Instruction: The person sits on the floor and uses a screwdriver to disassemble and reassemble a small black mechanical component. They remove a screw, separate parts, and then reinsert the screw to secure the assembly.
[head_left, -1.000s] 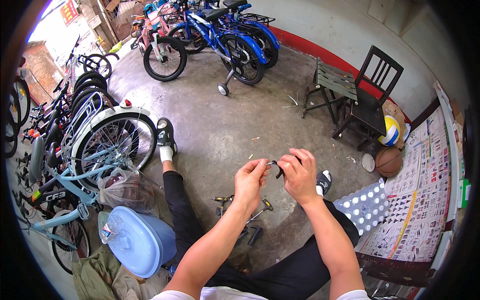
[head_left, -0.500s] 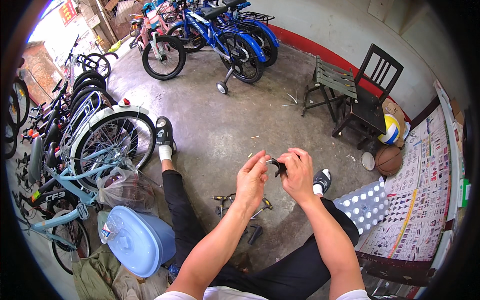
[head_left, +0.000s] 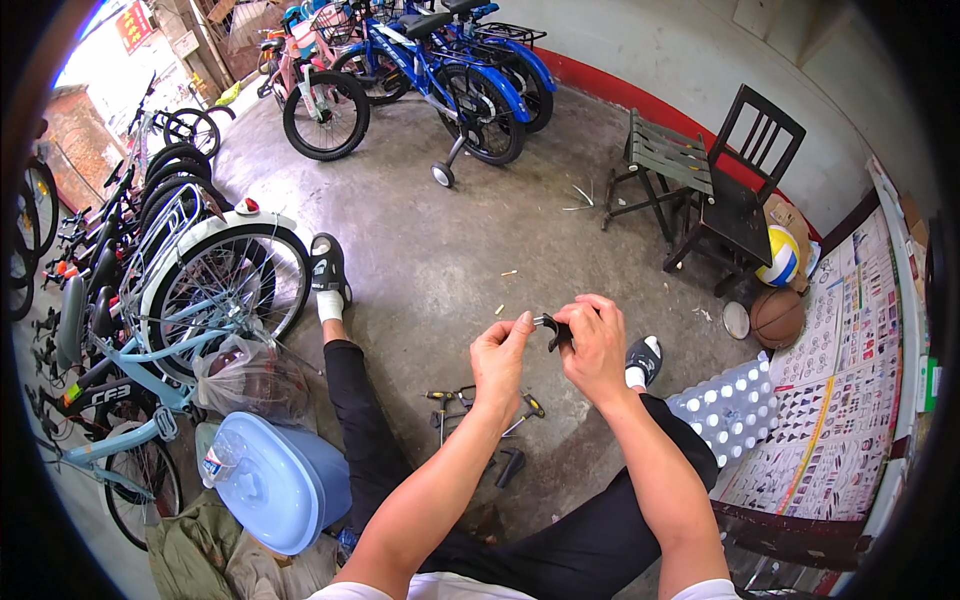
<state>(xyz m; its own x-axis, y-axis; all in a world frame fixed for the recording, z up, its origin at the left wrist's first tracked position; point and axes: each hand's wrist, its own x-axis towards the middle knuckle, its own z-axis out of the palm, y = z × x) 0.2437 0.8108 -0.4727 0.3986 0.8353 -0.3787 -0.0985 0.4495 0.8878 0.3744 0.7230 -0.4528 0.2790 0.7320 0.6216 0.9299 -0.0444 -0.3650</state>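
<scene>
My left hand (head_left: pixel 498 358) is half curled, thumb and forefinger drawn nearly together, their tips at the bright metal end (head_left: pixel 541 321) of a small black curved part (head_left: pixel 553 335). Whether they pinch that metal or only rest just beside it, I cannot tell. My right hand (head_left: pixel 595 350) is folded closely round the black part and grips it, its fingers bunched and hiding much of it. The part is up in the air between my hands, in front of me, above the floor.

Half a second ago my left fingertips were higher and more spread; now they have dropped level with the metal end, while my right hand has hardly moved. As I judge it, the right hand is steadying the part and the left is doing the finer work at its metal end.

Below my hands, on the concrete floor (head_left: pixel 420 270), lie a yellow-and-black handled tool (head_left: pixel 533 405) and a black piece (head_left: pixel 510 467). The blue lidded tub (head_left: pixel 262 480) stands to my left, the pack of white-capped bottles (head_left: pixel 730 410) to my right. Farther off are a basketball (head_left: pixel 777 318), a dark chair (head_left: pixel 738 232) and a folding stool (head_left: pixel 668 160); beyond, a blue bicycle (head_left: pixel 420 67) stands near the wall.
</scene>
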